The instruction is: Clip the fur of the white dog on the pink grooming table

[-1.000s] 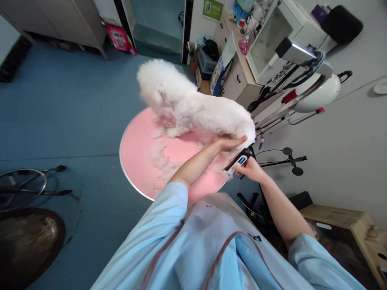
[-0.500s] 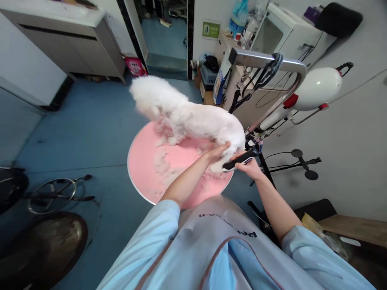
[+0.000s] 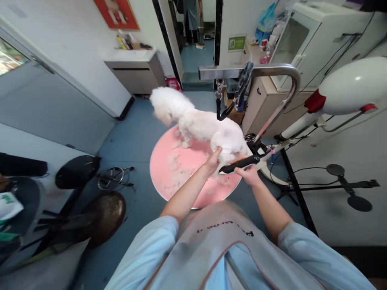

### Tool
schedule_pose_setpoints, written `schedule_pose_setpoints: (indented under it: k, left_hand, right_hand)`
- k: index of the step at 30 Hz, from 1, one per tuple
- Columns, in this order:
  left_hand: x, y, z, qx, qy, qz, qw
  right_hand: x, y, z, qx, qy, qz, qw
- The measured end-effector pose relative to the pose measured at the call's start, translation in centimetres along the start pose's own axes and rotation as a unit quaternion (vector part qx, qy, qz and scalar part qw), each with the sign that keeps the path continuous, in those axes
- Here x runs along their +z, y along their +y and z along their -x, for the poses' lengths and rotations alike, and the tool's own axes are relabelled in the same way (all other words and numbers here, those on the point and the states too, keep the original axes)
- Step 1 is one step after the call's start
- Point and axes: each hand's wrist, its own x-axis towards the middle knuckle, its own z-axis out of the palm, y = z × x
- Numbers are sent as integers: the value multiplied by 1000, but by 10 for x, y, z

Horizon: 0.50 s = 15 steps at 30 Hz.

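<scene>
A white dog (image 3: 201, 123) stands on a round pink grooming table (image 3: 163, 161), its fluffy head to the far left and its rump toward my right hand. Tufts of cut fur (image 3: 178, 173) lie on the tabletop. My left hand (image 3: 214, 160) is closed round the dog's hind leg, its fingers partly hidden behind the fur. In my right hand (image 3: 247, 172) is a black hair clipper (image 3: 240, 164), held with its head pointing left, close to the lower hind leg. Whether the blade touches the fur I cannot tell.
A metal grooming arm (image 3: 281, 100) with a hanging black loop (image 3: 223, 114) rises behind the dog's rump. A white dryer (image 3: 350, 88) stands at the right. To the left are a round-based stool (image 3: 113, 177) and a brown round seat (image 3: 105, 217). Another person (image 3: 191, 20) stands in the doorway.
My view has tilted up and swung left, so more of the room shows. The dog's head appears lower. Both hands keep their hold near the hind leg, and the clipper's head has shifted slightly left.
</scene>
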Motion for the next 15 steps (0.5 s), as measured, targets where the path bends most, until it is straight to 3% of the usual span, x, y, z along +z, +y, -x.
schedule_pose_setpoints:
  k: [5, 7, 12, 14, 15]
  left_hand:
    - [2, 1, 0, 25, 49, 11, 998]
    - [5, 2, -1, 27, 59, 23, 998]
    - [8, 5, 0, 19, 77, 52, 996]
    - [8, 6, 1, 8, 86, 59, 994]
    - [7, 7, 2, 7, 93, 62, 994]
  right_hand:
    - [-24, -2, -21, -65, 134, -95, 984]
    - [-22, 0, -34, -49, 105, -101, 988]
    - [-2, 15, -31, 23, -60, -101, 993]
    - [-2, 19, -28, 35, -74, -112, 990]
    - [-4, 20, -30, 36, -51, -122, 991]
